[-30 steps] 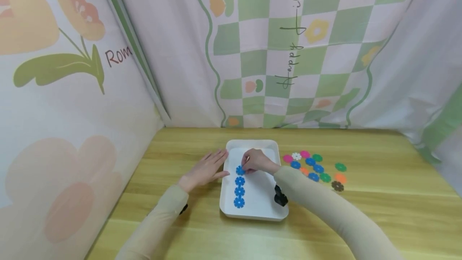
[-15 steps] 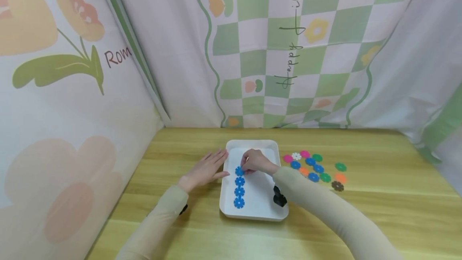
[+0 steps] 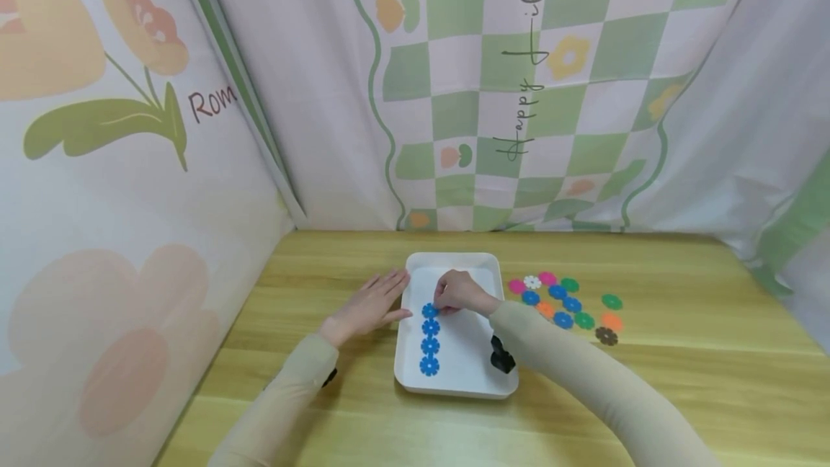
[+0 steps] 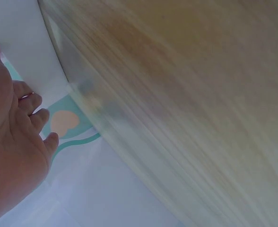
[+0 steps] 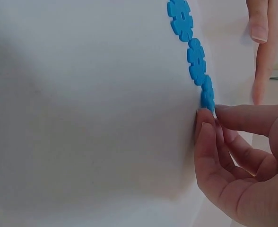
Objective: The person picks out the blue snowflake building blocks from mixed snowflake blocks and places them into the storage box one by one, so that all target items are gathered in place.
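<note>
Several blue notched plastic discs (image 3: pixel 430 345) form a straight row along the left side of a white tray (image 3: pixel 463 385). My right hand (image 3: pixel 462 290) reaches into the tray and pinches the far-end disc (image 3: pixel 429 310) of that row. In the right wrist view, the thumb and fingers of the right hand (image 5: pixel 245 156) close at the row's end and hide part of it, beyond a blue disc (image 5: pixel 196 61). My left hand (image 3: pixel 369 306) lies with straight fingers against the tray's left rim. Loosely bent fingers of the left hand (image 4: pixel 21 118) show in the left wrist view.
Right of the tray, loose discs lie on the wooden table (image 3: pixel 454 434): blue discs (image 3: pixel 563 320), green discs (image 3: pixel 612 302), a brown disc (image 3: pixel 606 336), pink, orange and white ones. A patterned curtain (image 3: pixel 454 114) hangs behind the table, and a floral one (image 3: pixel 117 222) at left.
The far-end blue disc, pinched in my right hand, has shifted slightly toward me, closer to the rest of the row. My left hand has stayed at the tray's rim.
</note>
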### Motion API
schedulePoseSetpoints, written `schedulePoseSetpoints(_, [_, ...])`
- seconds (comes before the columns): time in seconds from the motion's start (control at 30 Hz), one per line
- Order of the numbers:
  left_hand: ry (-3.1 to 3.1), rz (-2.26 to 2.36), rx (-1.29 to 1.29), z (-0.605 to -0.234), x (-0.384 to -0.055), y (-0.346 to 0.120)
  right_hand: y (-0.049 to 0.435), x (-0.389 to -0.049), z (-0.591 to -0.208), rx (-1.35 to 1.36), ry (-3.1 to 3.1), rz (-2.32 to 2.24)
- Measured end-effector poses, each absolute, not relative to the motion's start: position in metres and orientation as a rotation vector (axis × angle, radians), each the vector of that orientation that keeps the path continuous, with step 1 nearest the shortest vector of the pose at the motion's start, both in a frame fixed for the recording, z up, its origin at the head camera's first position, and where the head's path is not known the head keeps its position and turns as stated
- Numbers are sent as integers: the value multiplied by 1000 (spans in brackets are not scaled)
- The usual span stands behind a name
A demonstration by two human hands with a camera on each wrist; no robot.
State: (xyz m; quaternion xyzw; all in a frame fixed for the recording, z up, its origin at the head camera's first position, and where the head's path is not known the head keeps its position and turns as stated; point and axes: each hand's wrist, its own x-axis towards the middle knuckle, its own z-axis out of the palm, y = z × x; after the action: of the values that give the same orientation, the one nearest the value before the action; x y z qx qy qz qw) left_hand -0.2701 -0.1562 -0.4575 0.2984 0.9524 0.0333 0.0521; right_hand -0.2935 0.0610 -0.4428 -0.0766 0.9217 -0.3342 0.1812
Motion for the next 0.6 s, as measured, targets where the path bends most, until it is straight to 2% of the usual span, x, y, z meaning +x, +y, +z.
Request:
schedulePoseSetpoints(0.3, [2895,100,898,-455,-269,-155,66,-293,-440,-214,2596,-939])
schedulePoseSetpoints(0.6, [2897,128,902,-457,-270,-156,92,-289,-416,-310,2590,-1009])
